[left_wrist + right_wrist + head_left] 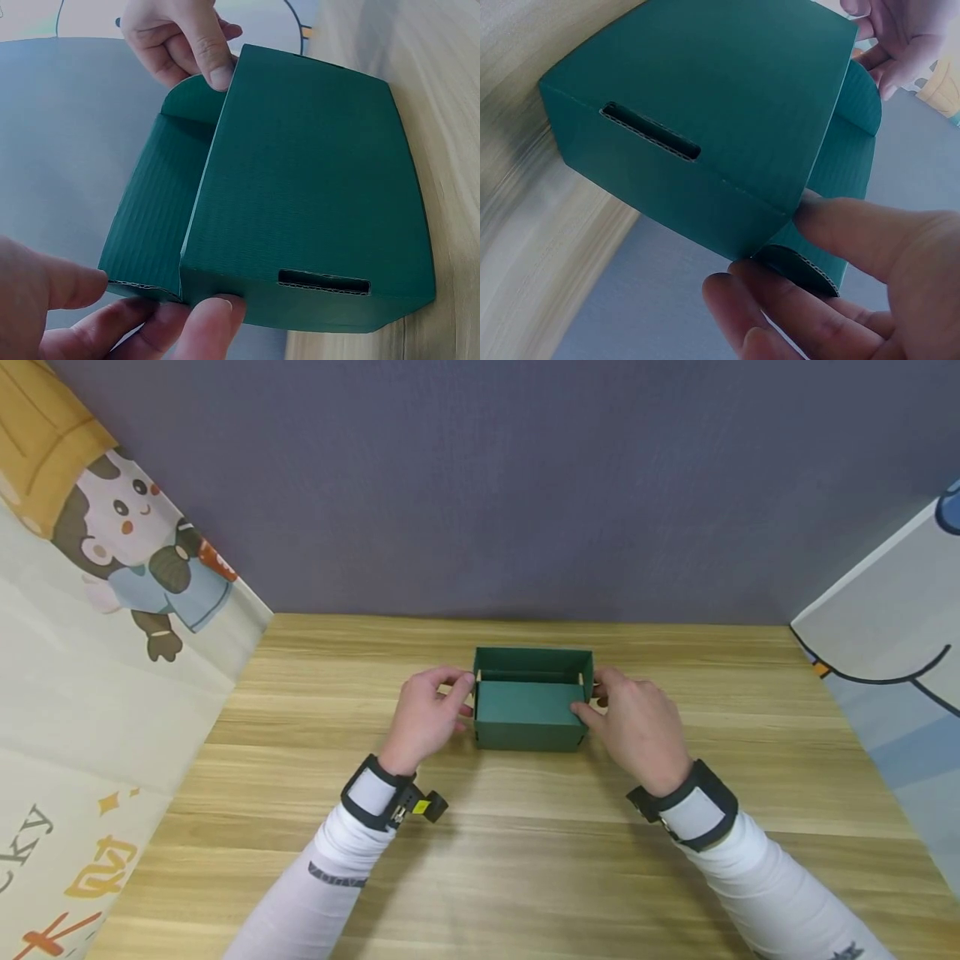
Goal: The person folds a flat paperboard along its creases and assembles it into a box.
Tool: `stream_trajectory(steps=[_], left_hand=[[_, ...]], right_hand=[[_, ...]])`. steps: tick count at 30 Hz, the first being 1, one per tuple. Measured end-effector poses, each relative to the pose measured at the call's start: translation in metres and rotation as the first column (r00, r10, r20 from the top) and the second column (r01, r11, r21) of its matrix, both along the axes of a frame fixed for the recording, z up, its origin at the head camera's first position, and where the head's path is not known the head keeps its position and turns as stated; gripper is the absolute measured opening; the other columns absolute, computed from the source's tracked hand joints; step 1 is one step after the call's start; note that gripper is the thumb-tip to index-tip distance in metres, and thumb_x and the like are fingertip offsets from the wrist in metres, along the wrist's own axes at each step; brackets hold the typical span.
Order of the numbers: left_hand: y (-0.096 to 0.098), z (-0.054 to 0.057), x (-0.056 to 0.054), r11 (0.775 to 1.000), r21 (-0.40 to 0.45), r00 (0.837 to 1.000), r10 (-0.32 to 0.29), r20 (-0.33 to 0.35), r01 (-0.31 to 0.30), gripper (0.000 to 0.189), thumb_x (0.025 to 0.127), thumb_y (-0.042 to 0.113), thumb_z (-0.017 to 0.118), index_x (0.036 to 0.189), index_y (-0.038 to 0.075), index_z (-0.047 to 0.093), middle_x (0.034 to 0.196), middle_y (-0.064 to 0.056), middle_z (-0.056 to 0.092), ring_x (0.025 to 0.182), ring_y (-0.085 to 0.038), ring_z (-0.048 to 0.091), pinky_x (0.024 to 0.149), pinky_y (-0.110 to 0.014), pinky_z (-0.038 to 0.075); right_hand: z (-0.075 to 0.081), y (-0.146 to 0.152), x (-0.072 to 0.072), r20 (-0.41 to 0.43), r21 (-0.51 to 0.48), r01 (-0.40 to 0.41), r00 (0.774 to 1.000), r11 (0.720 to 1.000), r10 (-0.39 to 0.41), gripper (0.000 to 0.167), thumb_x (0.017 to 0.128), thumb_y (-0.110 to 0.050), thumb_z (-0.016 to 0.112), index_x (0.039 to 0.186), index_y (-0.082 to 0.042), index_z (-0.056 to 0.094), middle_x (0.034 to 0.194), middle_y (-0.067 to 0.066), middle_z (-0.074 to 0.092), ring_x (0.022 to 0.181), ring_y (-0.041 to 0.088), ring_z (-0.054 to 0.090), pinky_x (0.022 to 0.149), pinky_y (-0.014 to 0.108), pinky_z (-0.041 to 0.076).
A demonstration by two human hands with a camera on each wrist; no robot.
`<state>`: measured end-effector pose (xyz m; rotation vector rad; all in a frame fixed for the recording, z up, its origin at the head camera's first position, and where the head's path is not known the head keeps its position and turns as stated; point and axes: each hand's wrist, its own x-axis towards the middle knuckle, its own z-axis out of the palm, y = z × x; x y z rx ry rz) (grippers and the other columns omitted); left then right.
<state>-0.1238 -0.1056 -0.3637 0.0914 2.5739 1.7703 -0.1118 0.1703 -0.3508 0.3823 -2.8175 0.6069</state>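
A small green cardboard box (528, 704) stands on the table, its front part covered and its lid (532, 659) raised at the back. Slots show along its side edges, such as the slot (324, 282) in the left wrist view. My left hand (423, 714) holds the left side, with thumb and fingers about the lid's side flap (142, 288). At the other end, my right hand (641, 727) grips the right rear corner. Its thumb touches the opening's edge and its fingers lie outside by a rounded flap (799, 268). The box's inside is mostly hidden.
The box rests on a wood-grain table (510, 852). A dark grey-blue panel (525, 485) rises behind the table, and printed cartoon sheets (97, 693) flank it on both sides. Each wrist wears a black strap (378, 793).
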Motion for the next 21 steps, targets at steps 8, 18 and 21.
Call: stream_trajectory(steps=[8, 18, 21], left_hand=[[-0.0008, -0.0002, -0.0001, 1.0, -0.002, 1.0, -0.006, -0.011, 0.006, 0.032, 0.109, 0.025, 0.063, 0.124, -0.001, 0.074, 0.111, -0.014, 0.074, 0.076, -0.035, 0.076, 0.066, -0.056, 0.063], [-0.0007, -0.0003, -0.0008, 0.999, -0.046, 1.0, -0.012, -0.016, 0.012, 0.027, 0.108, 0.026, 0.065, 0.117, 0.003, 0.077, 0.103, -0.014, 0.076, 0.071, -0.035, 0.076, 0.06, -0.045, 0.063], [-0.0009, 0.0002, -0.0005, 0.999, -0.046, 1.0, -0.017, -0.013, 0.017, 0.027, 0.109, 0.025, 0.065, 0.117, 0.002, 0.077, 0.104, -0.018, 0.076, 0.072, -0.037, 0.076, 0.06, -0.045, 0.063]], right_hand=[[-0.0008, -0.0002, -0.0007, -0.002, 0.004, 0.0, 1.0, 1.0, 0.0, 0.028, 0.09, -0.019, 0.087, 0.101, 0.0, 0.07, 0.092, 0.018, 0.077, 0.076, 0.033, 0.074, 0.059, 0.049, 0.058], [-0.0013, -0.0003, -0.001, -0.017, 0.004, -0.01, 1.0, 1.0, 0.01, 0.029, 0.09, -0.019, 0.088, 0.101, 0.002, 0.071, 0.09, 0.018, 0.077, 0.075, 0.033, 0.074, 0.059, 0.049, 0.058], [-0.0014, -0.0005, -0.0011, -0.018, 0.006, -0.011, 1.0, 1.0, 0.011, 0.029, 0.09, -0.019, 0.088, 0.101, 0.002, 0.071, 0.09, 0.018, 0.077, 0.074, 0.032, 0.074, 0.058, 0.049, 0.058]])
